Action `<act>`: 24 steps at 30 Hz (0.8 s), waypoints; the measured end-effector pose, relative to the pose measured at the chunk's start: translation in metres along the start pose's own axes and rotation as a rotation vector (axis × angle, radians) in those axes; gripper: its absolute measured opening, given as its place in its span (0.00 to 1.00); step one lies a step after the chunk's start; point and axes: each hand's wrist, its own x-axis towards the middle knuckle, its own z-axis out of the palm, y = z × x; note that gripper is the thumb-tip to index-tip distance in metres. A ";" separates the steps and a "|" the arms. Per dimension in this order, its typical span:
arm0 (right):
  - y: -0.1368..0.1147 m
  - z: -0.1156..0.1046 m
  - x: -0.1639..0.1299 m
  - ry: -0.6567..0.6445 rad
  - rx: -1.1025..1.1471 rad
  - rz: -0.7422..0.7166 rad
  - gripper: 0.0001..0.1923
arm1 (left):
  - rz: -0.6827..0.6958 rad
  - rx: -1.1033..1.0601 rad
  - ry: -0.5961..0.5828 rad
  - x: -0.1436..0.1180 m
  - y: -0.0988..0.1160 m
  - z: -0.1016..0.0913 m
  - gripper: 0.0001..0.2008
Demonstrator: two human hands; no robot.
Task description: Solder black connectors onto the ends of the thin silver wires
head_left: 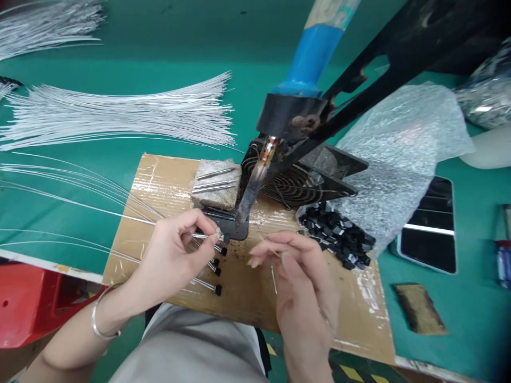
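One green table [471, 319] is filling most of the frame, its near edge running along the bottom. One cardboard sheet [351, 319] is covering the lower centre, its right edge slanting beside a green strip. Two large bundles of white wires [120, 114] are lying at upper left; their strands are too many for counting. One bubble-wrap bag [403, 143] is spreading at right, overlapping the sheet. One soldering iron [309, 61], in a black bracket [371, 98], is slanting down the centre and partly blocking the view of one fan [291, 183]. Two hands are working at lower centre, with brown cardboard showing between them: the left hand [171, 255] is pinching a wire [199, 235] near its black-tipped end, while the right hand's [307, 276] grip is closing lightly around a thin strand [274, 280]. One phone [429, 239] is lying at right, and one brown pad [421, 308] is resting below it. One pale block [227, 197] is carrying about three metal rods [215, 186] left of the iron. Uncountable black pieces [339, 234] are forming a heap right of centre; about five black wire ends [217, 290] are lining up beside the left fingertips.
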 end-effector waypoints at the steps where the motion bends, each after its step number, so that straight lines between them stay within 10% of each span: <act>1: 0.000 0.000 -0.001 -0.006 -0.039 -0.023 0.08 | 0.003 -0.002 -0.003 0.000 0.001 0.001 0.04; 24: -0.013 0.011 0.008 -0.062 -0.099 -0.113 0.08 | 0.003 0.009 0.022 0.011 0.021 0.007 0.04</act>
